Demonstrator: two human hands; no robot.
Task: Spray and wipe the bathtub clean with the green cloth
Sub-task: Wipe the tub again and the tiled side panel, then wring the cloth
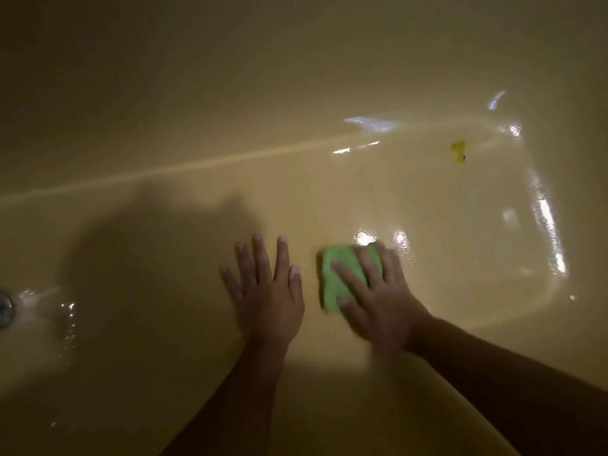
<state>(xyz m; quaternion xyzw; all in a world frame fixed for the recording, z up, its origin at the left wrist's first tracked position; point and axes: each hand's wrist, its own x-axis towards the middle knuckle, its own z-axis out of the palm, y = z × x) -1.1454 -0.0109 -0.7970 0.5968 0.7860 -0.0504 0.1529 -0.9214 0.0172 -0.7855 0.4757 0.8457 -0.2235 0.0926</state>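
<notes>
Green cloth (335, 278), right part hidden under the right hand (381, 301), whose outline is smeared by motion blur. Metal drain fitting (5, 307) cut off by the left edge. Small yellow object (458, 151) on the bathtub (164, 225) floor, too small and blurred to identify. Left forearm (237, 399) and right forearm (510, 373) cut off by the frame edges

2 hands (268, 297) (383, 307), 1 cloth (335, 281), 1 tub (296, 93), 1 drain (5, 307).
</notes>
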